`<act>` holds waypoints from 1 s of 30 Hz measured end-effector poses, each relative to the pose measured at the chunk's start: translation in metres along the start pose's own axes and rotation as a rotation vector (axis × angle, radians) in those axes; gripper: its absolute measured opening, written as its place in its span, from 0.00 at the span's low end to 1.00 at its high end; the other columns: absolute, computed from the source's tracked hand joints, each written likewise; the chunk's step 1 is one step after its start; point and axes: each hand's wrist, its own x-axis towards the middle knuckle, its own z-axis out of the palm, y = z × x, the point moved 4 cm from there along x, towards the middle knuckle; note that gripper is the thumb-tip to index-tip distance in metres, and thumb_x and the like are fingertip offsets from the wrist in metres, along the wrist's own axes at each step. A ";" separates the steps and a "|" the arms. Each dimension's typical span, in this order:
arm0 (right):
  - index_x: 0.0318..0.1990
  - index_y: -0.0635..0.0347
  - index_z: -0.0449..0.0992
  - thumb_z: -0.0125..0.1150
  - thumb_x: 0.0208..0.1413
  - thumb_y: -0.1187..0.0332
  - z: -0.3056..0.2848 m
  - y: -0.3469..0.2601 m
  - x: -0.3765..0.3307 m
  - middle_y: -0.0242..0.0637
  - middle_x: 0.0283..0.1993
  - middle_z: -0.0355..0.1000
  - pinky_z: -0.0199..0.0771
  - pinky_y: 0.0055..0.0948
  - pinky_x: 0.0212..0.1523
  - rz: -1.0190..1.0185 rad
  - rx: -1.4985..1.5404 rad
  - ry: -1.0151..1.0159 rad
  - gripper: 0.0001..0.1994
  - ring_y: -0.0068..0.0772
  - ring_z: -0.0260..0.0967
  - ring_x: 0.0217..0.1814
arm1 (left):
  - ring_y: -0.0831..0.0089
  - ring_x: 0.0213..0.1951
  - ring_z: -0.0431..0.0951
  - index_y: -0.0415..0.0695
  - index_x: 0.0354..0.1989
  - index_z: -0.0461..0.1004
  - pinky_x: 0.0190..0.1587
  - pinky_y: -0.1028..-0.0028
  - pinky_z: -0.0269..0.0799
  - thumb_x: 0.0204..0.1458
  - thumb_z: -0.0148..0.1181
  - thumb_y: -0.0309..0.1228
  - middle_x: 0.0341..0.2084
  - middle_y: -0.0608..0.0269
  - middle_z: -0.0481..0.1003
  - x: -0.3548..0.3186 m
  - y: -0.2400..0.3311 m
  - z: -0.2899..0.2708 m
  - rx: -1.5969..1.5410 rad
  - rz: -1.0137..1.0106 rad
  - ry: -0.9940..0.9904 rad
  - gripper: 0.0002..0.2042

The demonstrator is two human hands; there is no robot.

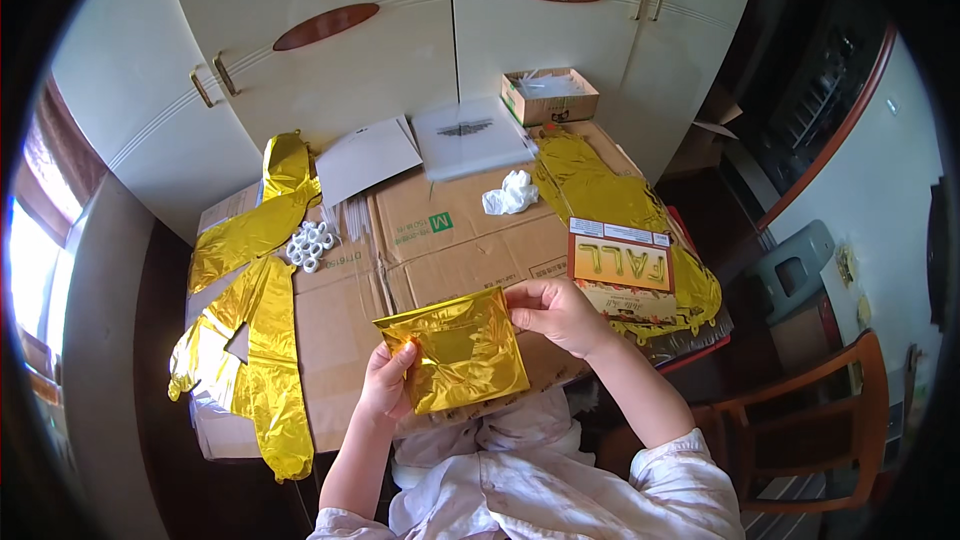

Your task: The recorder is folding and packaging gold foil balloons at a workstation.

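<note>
Fingers [405, 352] of left hand [385, 380] pinch folded gold foil [470, 355] over the near edge of the surface [340, 325]; right hand [560, 317] seems closed on its upper corner — uneven pulling could crease or tear such thin material.

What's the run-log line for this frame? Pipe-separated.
left hand: holding folded gold foil, left side | right hand: at foil's upper right edge | on cardboard: white rings, crumpled white plastic
</note>
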 end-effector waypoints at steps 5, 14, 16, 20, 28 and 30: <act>0.45 0.68 0.77 0.57 0.55 0.83 -0.004 0.002 0.007 0.36 0.41 0.78 0.75 0.22 0.47 0.046 -0.071 0.002 0.10 0.21 0.74 0.43 | 0.66 0.50 0.76 0.41 0.49 0.72 0.54 0.63 0.73 0.62 0.52 0.27 0.48 0.58 0.75 0.002 -0.006 -0.020 -0.028 0.036 -0.118 0.10; 0.38 0.67 0.77 0.58 0.53 0.84 -0.004 0.015 0.012 0.33 0.35 0.77 0.74 0.19 0.41 0.049 -0.021 0.102 0.07 0.17 0.72 0.36 | 0.65 0.51 0.75 0.39 0.50 0.72 0.54 0.63 0.72 0.62 0.52 0.27 0.48 0.56 0.75 0.000 -0.005 -0.004 0.022 0.066 -0.083 0.11; 0.39 0.66 0.77 0.59 0.53 0.83 -0.003 0.018 0.012 0.32 0.35 0.77 0.74 0.18 0.40 0.023 -0.032 0.125 0.07 0.16 0.72 0.36 | 0.67 0.49 0.76 0.40 0.49 0.72 0.53 0.64 0.73 0.62 0.52 0.27 0.47 0.58 0.75 0.000 -0.005 -0.001 0.019 0.068 -0.066 0.10; 0.40 0.65 0.76 0.60 0.55 0.82 -0.003 0.022 0.013 0.32 0.36 0.77 0.75 0.18 0.38 0.003 -0.095 0.147 0.06 0.16 0.72 0.36 | 0.72 0.45 0.76 0.41 0.45 0.73 0.51 0.67 0.73 0.62 0.53 0.27 0.42 0.62 0.76 0.001 -0.008 -0.006 0.021 0.077 -0.043 0.07; 0.44 0.62 0.75 0.59 0.57 0.79 -0.008 0.028 0.008 0.29 0.38 0.75 0.73 0.18 0.40 -0.193 0.000 0.109 0.08 0.15 0.71 0.38 | 0.75 0.41 0.76 0.41 0.44 0.73 0.48 0.70 0.74 0.62 0.52 0.26 0.39 0.65 0.76 0.000 -0.004 -0.002 0.068 0.118 0.015 0.06; 0.44 0.62 0.75 0.59 0.57 0.78 -0.005 0.023 0.003 0.30 0.38 0.75 0.72 0.18 0.39 -0.206 -0.027 0.079 0.08 0.15 0.71 0.38 | 0.76 0.41 0.76 0.41 0.45 0.73 0.47 0.70 0.74 0.62 0.52 0.26 0.39 0.65 0.76 -0.001 -0.001 0.003 0.093 0.131 0.073 0.07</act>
